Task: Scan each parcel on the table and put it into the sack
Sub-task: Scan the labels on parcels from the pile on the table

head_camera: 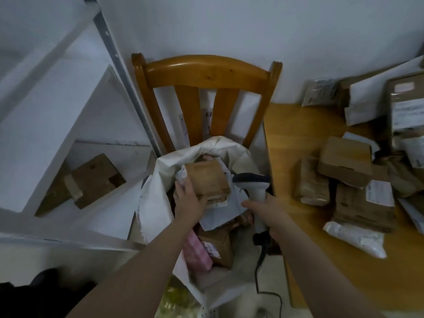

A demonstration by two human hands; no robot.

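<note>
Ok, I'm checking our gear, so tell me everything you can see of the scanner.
The scanner is a handheld, pistol-shaped unit, pale grey plastic with a darker head. The right hand grips its handle, head aimed leftward at the brown parcel that the left hand holds over the sack. A black cable trails down from its base.

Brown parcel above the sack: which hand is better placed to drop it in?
Left hand: it grips the brown parcel over the open sack; the right hand is busy holding the scanner.
</note>
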